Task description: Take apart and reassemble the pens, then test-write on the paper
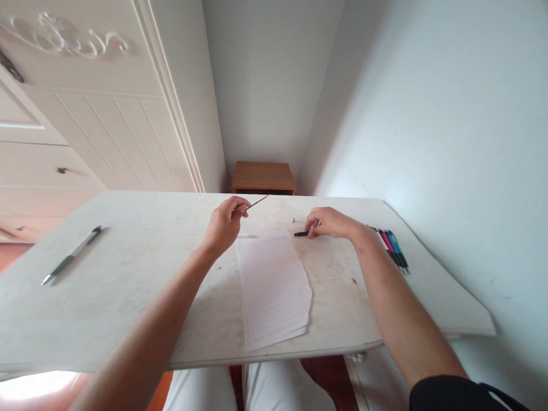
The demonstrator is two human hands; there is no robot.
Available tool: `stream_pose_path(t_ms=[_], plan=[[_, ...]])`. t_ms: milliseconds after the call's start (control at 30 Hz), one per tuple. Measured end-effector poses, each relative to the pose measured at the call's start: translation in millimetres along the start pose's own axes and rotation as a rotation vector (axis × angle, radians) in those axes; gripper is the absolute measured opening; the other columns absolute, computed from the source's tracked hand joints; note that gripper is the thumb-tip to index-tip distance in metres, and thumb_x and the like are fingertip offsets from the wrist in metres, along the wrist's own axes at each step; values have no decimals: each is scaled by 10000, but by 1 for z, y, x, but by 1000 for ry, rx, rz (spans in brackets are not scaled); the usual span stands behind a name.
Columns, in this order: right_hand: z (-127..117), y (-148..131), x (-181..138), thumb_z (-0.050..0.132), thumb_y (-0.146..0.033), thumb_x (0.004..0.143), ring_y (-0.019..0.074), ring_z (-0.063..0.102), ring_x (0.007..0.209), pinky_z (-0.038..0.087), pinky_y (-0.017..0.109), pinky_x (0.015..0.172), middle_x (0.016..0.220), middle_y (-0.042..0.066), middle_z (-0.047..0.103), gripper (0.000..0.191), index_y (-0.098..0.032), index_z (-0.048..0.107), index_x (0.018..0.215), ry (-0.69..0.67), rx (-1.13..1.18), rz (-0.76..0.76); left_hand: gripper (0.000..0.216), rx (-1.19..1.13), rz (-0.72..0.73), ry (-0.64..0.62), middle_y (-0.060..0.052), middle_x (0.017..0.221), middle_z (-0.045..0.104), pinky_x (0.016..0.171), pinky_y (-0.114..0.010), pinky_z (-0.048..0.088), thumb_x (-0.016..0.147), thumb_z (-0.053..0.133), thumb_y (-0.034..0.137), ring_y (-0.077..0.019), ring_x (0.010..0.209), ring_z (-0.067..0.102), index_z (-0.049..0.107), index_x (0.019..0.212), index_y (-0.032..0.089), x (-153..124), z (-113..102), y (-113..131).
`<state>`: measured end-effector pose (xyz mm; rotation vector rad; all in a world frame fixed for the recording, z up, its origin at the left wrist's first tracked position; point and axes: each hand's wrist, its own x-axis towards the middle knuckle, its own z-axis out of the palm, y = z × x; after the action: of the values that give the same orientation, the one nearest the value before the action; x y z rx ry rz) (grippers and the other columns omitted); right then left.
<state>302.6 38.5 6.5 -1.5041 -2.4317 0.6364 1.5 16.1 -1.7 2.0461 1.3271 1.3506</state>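
My left hand [228, 222] is raised above the far edge of the lined paper [275, 290]. Its fingers pinch a thin dark pen refill [258, 202], which points up and to the right. Beyond the paper's right corner, my right hand [324, 221] has its fingers closed on a short black pen part [301, 233] at the tabletop. The far end of that part is hidden in the fingers. A tiny metallic piece [293, 220] stands between the hands, too small to identify. Under the left hand lies a whitish, slim piece [247, 236] at the paper's top edge.
One silver-and-black pen [71, 255] lies on the left of the white table [136, 284]. Several coloured pens [393, 249] lie in a row beyond my right forearm. A wall borders the right side, a white cabinet [116, 115] the left, and a brown wooden stand [263, 174] the far end.
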Motion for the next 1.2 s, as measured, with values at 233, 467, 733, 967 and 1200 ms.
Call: stream_pose_path(t_ms=[233, 467, 733, 967, 1200], plan=[[1, 0, 0, 714, -191, 678, 158, 619, 689, 460, 261, 648, 709, -1, 697, 53, -204, 736, 724, 48, 115, -34, 150, -1, -10, -34, -17, 774, 667, 756, -305, 498, 875, 479, 216, -167, 740, 620, 621, 912, 187, -1, 3, -5], [18, -22, 0, 660, -302, 793, 167, 640, 767, 493, 305, 738, 855, 42, 720, 159, -172, 706, 870, 268, 310, -109, 131, 52, 48, -80, -32, 853, 671, 789, -340, 504, 878, 518, 202, -183, 799, 613, 640, 925, 201, -3, 8, -19], [61, -30, -8, 691, -372, 801, 174, 636, 723, 512, 315, 691, 865, 65, 718, 215, -185, 711, 904, 466, 454, -119, 112, 87, 114, -114, -42, 883, 665, 820, -351, 502, 882, 553, 145, -201, 887, 597, 643, 914, 204, -7, 12, -21], [70, -28, -14, 755, -452, 722, 129, 528, 579, 419, 259, 539, 691, 18, 628, 346, -165, 701, 907, 558, 670, -6, 108, 79, 239, -137, -46, 844, 680, 813, -366, 490, 869, 576, 131, -208, 862, 582, 663, 886, 193, -8, 14, -30], [68, -27, -9, 795, -456, 673, 117, 509, 554, 401, 255, 533, 647, -5, 596, 397, -166, 697, 926, 506, 777, 30, 146, 110, 293, -133, -49, 861, 696, 822, -365, 485, 888, 562, 136, -211, 862, 583, 692, 874, 201, -8, 15, -27]])
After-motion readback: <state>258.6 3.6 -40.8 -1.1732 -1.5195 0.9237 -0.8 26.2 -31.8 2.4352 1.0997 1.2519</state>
